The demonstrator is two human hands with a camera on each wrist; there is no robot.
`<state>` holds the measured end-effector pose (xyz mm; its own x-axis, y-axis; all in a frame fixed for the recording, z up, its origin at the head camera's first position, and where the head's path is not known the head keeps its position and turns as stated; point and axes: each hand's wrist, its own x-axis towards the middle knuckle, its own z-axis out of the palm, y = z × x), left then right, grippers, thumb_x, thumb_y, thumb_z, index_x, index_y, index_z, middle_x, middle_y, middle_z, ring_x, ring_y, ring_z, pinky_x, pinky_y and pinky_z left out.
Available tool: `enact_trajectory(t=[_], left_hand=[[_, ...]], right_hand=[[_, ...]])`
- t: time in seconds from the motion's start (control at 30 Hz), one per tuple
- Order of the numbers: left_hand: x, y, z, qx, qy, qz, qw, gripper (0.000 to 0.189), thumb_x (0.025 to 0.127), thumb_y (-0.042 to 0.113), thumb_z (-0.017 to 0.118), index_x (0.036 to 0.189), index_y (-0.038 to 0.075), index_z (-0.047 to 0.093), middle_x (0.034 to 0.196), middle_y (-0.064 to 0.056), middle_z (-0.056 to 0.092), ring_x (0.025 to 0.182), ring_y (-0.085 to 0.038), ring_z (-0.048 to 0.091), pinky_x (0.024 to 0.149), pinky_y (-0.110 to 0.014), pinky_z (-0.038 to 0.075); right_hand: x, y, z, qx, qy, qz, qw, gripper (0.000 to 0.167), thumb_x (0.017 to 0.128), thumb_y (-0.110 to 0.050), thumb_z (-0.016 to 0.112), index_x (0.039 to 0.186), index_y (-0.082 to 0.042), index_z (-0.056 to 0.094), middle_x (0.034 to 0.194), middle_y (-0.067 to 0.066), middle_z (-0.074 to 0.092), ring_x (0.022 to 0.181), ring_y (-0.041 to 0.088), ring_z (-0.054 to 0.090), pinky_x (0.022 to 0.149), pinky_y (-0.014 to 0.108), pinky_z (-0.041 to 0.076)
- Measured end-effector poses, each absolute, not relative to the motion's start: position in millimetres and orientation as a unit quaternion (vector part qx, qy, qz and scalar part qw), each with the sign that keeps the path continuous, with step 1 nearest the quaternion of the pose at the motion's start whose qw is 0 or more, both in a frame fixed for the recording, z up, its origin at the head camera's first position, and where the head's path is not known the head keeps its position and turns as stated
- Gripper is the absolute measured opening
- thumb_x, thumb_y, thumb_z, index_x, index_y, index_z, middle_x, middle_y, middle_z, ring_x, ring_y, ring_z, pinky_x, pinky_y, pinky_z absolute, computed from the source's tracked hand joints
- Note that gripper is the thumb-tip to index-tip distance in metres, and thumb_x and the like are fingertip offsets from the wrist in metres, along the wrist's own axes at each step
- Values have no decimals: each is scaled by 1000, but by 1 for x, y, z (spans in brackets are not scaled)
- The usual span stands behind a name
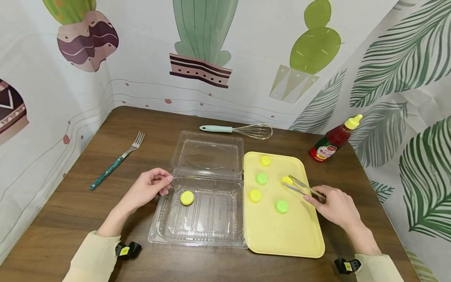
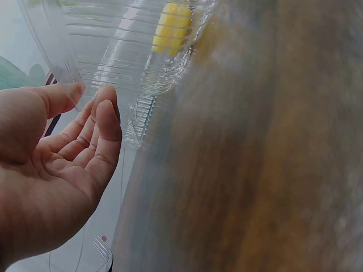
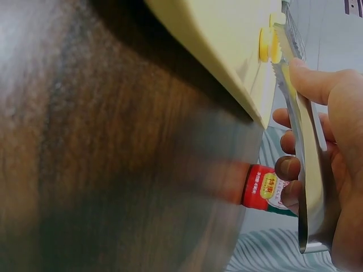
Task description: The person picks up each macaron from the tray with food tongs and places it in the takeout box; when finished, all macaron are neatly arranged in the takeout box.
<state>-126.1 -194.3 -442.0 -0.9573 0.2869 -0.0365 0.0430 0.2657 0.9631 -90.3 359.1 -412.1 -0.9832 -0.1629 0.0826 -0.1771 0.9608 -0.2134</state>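
In the head view my left hand (image 1: 149, 188) pinches the left rim of a clear plastic clamshell box (image 1: 211, 221), near its hinge. The box lies open, its lid folded back, with one yellow macaron (image 1: 187, 197) in the base. My right hand (image 1: 339, 205) grips metal tongs (image 3: 309, 170), fingers and thumb wrapped around the arms. The tong tips straddle a yellow macaron (image 1: 286, 180) on the yellow tray (image 1: 282, 239). Two green macarons, one a green macaron (image 1: 281, 206) near the middle, and two more yellow ones lie on that tray.
Behind the box lies a whisk (image 1: 215, 128) with a pale blue handle. A ketchup bottle (image 1: 331, 143) stands at the back right, beyond the tray. To the left, a fork (image 1: 114, 166) with a green handle rests on the wooden table (image 1: 197, 266). A patterned cloth hangs behind.
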Motion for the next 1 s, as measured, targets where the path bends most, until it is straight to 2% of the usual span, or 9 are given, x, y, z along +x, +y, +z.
enact_trajectory(t=[0.3, 1.0], left_hand=[[-126, -195, -442, 106, 789, 597, 100, 22, 100, 12, 62, 105, -10, 60, 78, -17, 64, 63, -14, 60, 58, -28, 53], [-125, -194, -441, 102, 790, 596, 102, 23, 100, 13, 62, 105, -10, 60, 78, -16, 64, 64, -15, 60, 59, -29, 53]], right_hand=[[-91, 361, -414, 82, -990, 114, 22, 42, 90, -47, 72, 108, -8, 73, 74, -4, 57, 60, 14, 45, 49, 31, 34], [-91, 361, -414, 90, -989, 116, 31, 40, 90, -43, 74, 108, -8, 74, 85, 1, 67, 63, 14, 48, 50, 31, 37]])
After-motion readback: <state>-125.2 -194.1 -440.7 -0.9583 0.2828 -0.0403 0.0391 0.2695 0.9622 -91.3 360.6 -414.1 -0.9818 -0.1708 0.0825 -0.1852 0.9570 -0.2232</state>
